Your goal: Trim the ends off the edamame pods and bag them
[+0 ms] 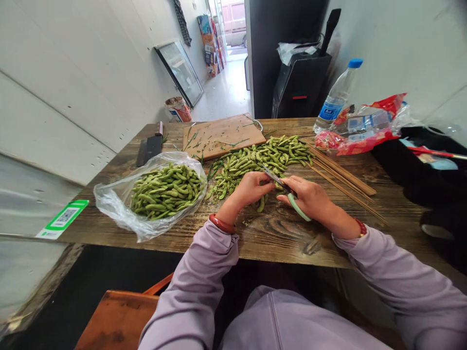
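My right hand [308,194] is closed round a pair of scissors [298,206] with pale green handles; their metal blades point up and left over the pods. Close beside the blades, my left hand [253,188] has its fingers pinched together. A green edamame pod [261,203] pokes out below those fingers, its upper end hidden by the hand. Just beyond both hands spreads a loose heap of edamame pods [251,160] on the wooden table [270,238]. To the left, a clear plastic bag [120,197] lies opened out with many more pods [166,192] in it.
A cutting board [224,136] with green scraps lies behind the heap, a cleaver [149,147] to its left. Wooden skewers [345,172] lie at right, near a water bottle [335,99] and a red-and-clear wrapper [365,131]. A QR-code card [63,218] marks the left edge.
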A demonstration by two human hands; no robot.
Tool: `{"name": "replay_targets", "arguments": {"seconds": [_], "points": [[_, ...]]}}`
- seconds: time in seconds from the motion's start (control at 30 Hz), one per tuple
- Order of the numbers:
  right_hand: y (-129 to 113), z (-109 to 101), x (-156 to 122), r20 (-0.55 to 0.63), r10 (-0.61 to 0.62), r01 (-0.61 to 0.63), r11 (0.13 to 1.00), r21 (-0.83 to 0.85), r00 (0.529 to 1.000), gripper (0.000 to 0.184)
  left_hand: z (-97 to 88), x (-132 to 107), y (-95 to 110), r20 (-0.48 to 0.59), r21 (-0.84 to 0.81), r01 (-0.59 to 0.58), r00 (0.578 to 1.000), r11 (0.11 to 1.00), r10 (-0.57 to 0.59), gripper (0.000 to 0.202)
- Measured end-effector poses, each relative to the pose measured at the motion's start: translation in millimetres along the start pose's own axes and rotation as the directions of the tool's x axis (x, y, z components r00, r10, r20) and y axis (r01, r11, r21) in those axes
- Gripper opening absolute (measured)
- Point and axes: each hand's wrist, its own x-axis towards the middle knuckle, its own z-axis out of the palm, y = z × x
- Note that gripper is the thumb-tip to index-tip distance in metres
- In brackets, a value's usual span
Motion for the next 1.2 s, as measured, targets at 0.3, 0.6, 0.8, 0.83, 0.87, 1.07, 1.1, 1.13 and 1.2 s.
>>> {"name": "replay_targets", "arguments": {"seconds": [0.3,0.6,0.8,0.83,0.87,1.07,1.1,1.13,1.2], "points": [[4.7,1.5,2.2,-0.094,0.086,-0.077,0.992,0.104,0.992,0.041,-12.6,-1.8,16.0,-0.154,-0.528,0.149,0.951,0.836,-0.267,0.017],[4.1,3.2,3.2,-0.114,0.066,-0.047,0.985,0.163,0.991,0.049,-16.4,-1.1,19.2,-0.088,-0.791,0.134,0.941,0.597,-0.328,0.029],[1.0,4.4,1.8,-0.09,0.062,-0.044,0.981,0.187,0.994,0.047,-8.0,0.2,17.0,-0.029,-0.813,0.15,0.955,0.563,-0.296,0.033],[0.8,4.2,1.8,-0.098,0.059,-0.039,0.981,0.189,0.993,0.046,-6.7,0.0,16.7,-0.016,-0.809,0.159,0.957,0.566,-0.291,0.033],[0.8,4.0,1.8,-0.109,0.056,-0.035,0.982,0.188,0.992,0.045,-5.6,-0.3,16.7,-0.005,-0.804,0.168,0.957,0.571,-0.288,0.034],[2.6,0.7,3.2,-0.157,0.063,-0.037,0.985,0.166,0.986,0.044,-2.4,-2.7,19.0,0.04,-0.717,0.204,0.967,0.667,-0.253,0.038],[2.9,0.2,3.4,-0.159,0.06,-0.034,0.986,0.164,0.985,0.044,-2.0,-3.1,19.0,0.056,-0.696,0.208,0.97,0.687,-0.236,0.039],[3.1,-0.3,3.4,-0.159,0.057,-0.031,0.986,0.161,0.986,0.044,-1.6,-3.4,18.8,0.074,-0.675,0.21,0.973,0.708,-0.219,0.039],[3.1,-1.2,3.2,-0.151,0.056,-0.032,0.987,0.155,0.987,0.043,-0.7,-4.0,18.0,0.107,-0.615,0.218,0.975,0.757,-0.194,0.04]]}}
